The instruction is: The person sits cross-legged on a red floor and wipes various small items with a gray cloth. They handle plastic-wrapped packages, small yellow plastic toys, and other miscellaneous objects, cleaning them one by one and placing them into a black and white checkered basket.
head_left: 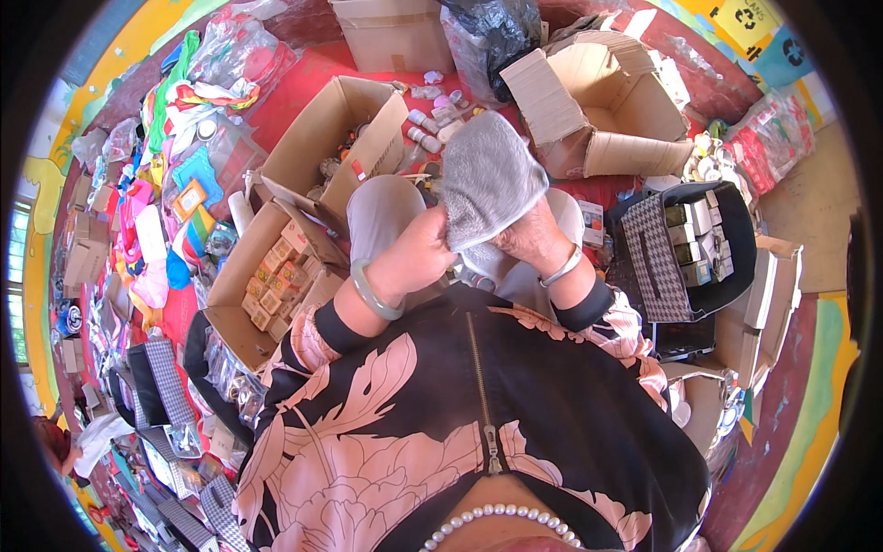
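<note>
A soft grey knitted-looking cloth piece (490,173) is held up over my lap, between my knees. My left hand (419,250) pinches its lower left edge, fingers closed. On the other side, my right hand (537,234) grips the lower right part, with its fingers partly hidden behind the fabric. A smaller flap of the cloth hangs down between the two hands. Whether it is a hat, a sock or a plain cloth, I cannot tell.
An open carton (267,317) of small boxes stands left, with another carton (363,152) beyond it. A black houndstooth-trimmed bin (644,244) holds small boxes at right. An empty-looking carton (552,87) lies ahead right. Colourful fabrics (189,175) heap at far left.
</note>
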`<action>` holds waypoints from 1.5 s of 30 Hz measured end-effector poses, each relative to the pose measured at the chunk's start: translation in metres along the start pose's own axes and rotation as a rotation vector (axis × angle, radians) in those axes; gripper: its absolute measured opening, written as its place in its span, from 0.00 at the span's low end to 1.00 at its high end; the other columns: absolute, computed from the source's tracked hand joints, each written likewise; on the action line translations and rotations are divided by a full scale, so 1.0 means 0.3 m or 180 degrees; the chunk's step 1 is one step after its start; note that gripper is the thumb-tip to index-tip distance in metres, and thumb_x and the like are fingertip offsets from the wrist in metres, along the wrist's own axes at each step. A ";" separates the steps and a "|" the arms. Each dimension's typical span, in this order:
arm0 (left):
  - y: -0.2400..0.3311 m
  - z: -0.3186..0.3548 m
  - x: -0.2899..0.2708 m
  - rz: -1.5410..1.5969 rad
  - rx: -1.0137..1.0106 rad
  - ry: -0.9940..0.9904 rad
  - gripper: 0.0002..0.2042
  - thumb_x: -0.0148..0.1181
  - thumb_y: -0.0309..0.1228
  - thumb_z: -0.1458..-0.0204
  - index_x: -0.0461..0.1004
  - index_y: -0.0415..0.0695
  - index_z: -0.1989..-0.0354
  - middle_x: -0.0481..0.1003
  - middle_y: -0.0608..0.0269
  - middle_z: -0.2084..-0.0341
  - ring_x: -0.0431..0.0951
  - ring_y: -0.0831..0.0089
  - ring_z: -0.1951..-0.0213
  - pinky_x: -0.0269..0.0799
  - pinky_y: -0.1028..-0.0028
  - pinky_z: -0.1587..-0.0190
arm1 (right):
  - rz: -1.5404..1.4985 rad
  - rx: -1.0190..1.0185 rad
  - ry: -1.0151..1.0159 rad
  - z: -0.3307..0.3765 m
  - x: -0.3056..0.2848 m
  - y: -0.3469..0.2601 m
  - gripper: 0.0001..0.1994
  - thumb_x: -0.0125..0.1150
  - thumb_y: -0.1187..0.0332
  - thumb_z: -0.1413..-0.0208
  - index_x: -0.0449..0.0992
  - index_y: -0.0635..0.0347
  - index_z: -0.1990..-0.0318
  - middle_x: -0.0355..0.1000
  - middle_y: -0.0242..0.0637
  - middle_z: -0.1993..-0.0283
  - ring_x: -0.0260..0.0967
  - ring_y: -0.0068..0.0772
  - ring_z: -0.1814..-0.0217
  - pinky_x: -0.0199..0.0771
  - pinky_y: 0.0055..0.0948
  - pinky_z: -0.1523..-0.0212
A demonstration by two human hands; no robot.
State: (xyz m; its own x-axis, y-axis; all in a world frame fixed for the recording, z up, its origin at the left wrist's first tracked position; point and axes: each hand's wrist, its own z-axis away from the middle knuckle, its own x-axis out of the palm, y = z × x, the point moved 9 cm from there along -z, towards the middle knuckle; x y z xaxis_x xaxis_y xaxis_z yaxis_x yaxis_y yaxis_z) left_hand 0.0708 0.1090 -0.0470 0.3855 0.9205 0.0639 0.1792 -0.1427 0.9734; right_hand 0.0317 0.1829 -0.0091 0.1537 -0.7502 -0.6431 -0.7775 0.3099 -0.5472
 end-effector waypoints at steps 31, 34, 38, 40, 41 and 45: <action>0.020 0.049 -0.085 0.2231 -0.0181 0.0121 0.30 0.48 0.17 0.52 0.48 0.36 0.38 0.53 0.57 0.39 0.55 0.68 0.39 0.53 0.68 0.41 | -0.4646 0.0976 0.0392 0.070 -0.059 0.238 0.32 0.56 0.50 0.49 0.57 0.62 0.43 0.60 0.44 0.43 0.60 0.40 0.43 0.63 0.35 0.43; -0.027 0.049 -0.065 0.1963 -0.0282 0.0034 0.29 0.46 0.15 0.52 0.49 0.37 0.38 0.56 0.59 0.41 0.57 0.71 0.41 0.55 0.70 0.42 | -0.3558 0.1803 0.0070 0.071 0.033 0.230 0.35 0.65 0.54 0.55 0.57 0.62 0.43 0.59 0.40 0.42 0.57 0.35 0.41 0.58 0.31 0.41; -0.050 0.045 -0.029 0.1692 -0.0349 -0.0163 0.28 0.50 0.20 0.51 0.51 0.36 0.40 0.59 0.59 0.44 0.62 0.71 0.44 0.59 0.70 0.45 | -0.1871 0.1074 0.0173 0.028 0.031 0.110 0.20 0.63 0.68 0.52 0.68 0.63 0.52 0.70 0.35 0.57 0.67 0.25 0.57 0.68 0.26 0.56; -0.049 0.053 -0.027 0.1752 -0.0407 -0.0180 0.27 0.48 0.18 0.50 0.52 0.37 0.40 0.62 0.60 0.46 0.63 0.73 0.46 0.60 0.72 0.46 | -0.2317 0.1224 0.0484 0.041 0.042 0.140 0.15 0.60 0.67 0.50 0.70 0.64 0.56 0.71 0.34 0.62 0.68 0.24 0.61 0.69 0.25 0.60; -0.051 0.057 -0.020 0.1879 -0.0475 -0.0197 0.27 0.46 0.17 0.51 0.52 0.37 0.40 0.62 0.60 0.46 0.63 0.74 0.46 0.60 0.73 0.46 | -0.2527 0.1303 0.0652 0.050 0.043 0.157 0.13 0.59 0.67 0.48 0.71 0.64 0.58 0.72 0.33 0.64 0.68 0.24 0.63 0.69 0.24 0.61; -0.069 0.063 -0.020 0.2152 -0.0577 -0.0160 0.27 0.45 0.16 0.51 0.52 0.37 0.39 0.62 0.61 0.46 0.64 0.72 0.46 0.60 0.71 0.46 | -0.2563 0.1355 0.0611 0.045 0.057 0.209 0.11 0.55 0.65 0.45 0.72 0.63 0.60 0.72 0.31 0.66 0.67 0.20 0.65 0.69 0.21 0.65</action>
State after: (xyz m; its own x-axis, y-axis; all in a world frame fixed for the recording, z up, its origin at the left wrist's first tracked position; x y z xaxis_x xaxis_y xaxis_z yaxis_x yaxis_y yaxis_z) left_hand 0.0818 0.0997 -0.0718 0.4014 0.6327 0.6623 -0.2666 -0.6111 0.7453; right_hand -0.0061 0.1973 -0.0618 0.4167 -0.9041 0.0946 -0.1852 -0.1863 -0.9649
